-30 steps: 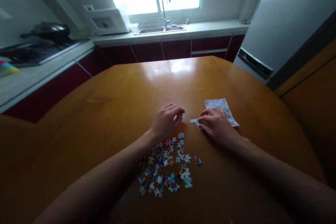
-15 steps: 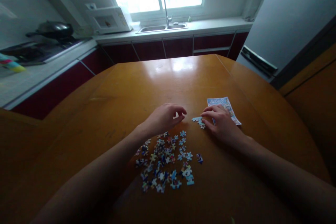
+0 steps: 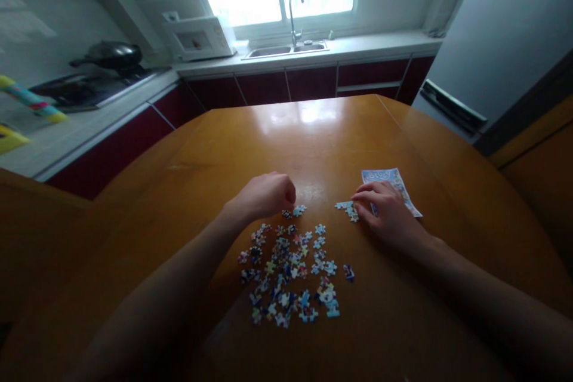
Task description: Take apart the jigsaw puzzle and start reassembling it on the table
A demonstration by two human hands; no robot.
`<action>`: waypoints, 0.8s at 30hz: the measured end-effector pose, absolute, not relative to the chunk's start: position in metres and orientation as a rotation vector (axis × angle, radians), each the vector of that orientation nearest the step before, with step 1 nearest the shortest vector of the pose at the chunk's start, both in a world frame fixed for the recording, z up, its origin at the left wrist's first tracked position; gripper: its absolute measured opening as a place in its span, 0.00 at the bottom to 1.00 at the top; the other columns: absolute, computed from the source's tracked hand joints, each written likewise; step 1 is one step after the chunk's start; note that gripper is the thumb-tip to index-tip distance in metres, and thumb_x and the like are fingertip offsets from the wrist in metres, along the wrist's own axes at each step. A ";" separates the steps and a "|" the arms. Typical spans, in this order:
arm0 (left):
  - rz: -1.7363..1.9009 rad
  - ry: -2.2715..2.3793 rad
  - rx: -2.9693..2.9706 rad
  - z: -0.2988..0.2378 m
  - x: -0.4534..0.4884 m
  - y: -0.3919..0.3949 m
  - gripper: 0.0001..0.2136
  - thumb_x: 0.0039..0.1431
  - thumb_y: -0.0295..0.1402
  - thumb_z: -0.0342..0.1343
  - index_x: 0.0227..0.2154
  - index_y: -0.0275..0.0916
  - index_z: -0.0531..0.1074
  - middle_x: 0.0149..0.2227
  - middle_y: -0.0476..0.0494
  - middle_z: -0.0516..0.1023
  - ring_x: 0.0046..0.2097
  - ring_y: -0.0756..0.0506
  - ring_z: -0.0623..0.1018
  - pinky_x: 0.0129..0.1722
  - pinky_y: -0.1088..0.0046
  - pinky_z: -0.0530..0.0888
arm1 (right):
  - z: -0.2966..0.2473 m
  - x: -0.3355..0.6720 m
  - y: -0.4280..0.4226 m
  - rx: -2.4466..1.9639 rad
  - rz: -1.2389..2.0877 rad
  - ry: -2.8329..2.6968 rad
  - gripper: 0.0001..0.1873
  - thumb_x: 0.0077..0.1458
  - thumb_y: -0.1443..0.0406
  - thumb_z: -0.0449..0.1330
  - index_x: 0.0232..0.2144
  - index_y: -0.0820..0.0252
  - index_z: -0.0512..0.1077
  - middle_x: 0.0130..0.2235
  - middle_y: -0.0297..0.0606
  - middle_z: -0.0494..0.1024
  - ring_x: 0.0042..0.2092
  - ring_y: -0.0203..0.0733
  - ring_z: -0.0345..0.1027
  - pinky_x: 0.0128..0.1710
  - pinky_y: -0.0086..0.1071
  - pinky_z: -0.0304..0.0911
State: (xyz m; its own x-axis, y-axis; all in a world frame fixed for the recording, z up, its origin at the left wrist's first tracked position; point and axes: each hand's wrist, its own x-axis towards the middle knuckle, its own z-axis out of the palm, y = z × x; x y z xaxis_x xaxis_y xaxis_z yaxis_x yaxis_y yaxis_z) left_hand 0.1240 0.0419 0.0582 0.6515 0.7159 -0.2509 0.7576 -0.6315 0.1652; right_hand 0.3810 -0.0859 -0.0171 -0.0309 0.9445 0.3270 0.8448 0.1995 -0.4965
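Head: joined pieces (image 3: 351, 209) between hands (image 3: 264, 196) (image 3: 387, 210)

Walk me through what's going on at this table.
A person is handling jigsaw pieces on a wooden table. The left hand is curled beside a couple of small pieces; whether it grips one is hard to tell. The right hand has its fingertips at the edge of a small joined section and partly covers a printed picture sheet. Most pieces lie scattered nearer the person.
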 end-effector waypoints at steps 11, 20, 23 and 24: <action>-0.231 1.067 2.626 0.042 0.128 0.036 0.06 0.45 0.29 0.61 0.26 0.45 0.80 0.28 0.47 0.80 0.28 0.47 0.73 0.26 0.72 0.60 | -0.014 0.381 -0.087 -1.658 0.199 -1.875 0.06 0.59 0.65 0.60 0.35 0.56 0.78 0.43 0.42 0.78 0.48 0.51 0.67 0.50 0.49 0.59; -0.195 1.116 2.617 0.041 0.128 0.042 0.07 0.51 0.37 0.59 0.29 0.43 0.80 0.32 0.44 0.81 0.31 0.47 0.73 0.29 0.71 0.62 | -0.014 0.381 -0.086 -1.666 0.201 -1.878 0.07 0.59 0.65 0.59 0.34 0.55 0.79 0.43 0.42 0.78 0.48 0.52 0.68 0.50 0.50 0.60; -0.222 1.084 2.606 0.038 0.129 0.039 0.07 0.50 0.37 0.59 0.31 0.44 0.81 0.33 0.44 0.81 0.32 0.47 0.73 0.30 0.71 0.63 | -0.014 0.382 -0.086 -1.668 0.204 -1.881 0.07 0.59 0.65 0.59 0.34 0.54 0.79 0.44 0.42 0.78 0.49 0.52 0.68 0.50 0.50 0.60; -0.228 1.068 2.609 0.037 0.130 0.039 0.08 0.50 0.36 0.59 0.31 0.44 0.81 0.33 0.44 0.80 0.32 0.47 0.74 0.30 0.71 0.63 | -0.014 0.382 -0.086 -1.667 0.206 -1.880 0.08 0.59 0.65 0.59 0.34 0.54 0.79 0.44 0.42 0.78 0.49 0.52 0.68 0.49 0.50 0.60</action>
State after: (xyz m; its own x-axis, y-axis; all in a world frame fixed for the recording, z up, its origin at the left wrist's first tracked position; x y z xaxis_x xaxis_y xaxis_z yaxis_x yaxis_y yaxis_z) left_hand 0.1298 0.0388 0.0370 0.7091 0.6548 -0.2614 0.7045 -0.6733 0.2244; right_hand 0.3823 -0.0863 -0.0140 -0.0205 0.9419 0.3354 0.8469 0.1946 -0.4948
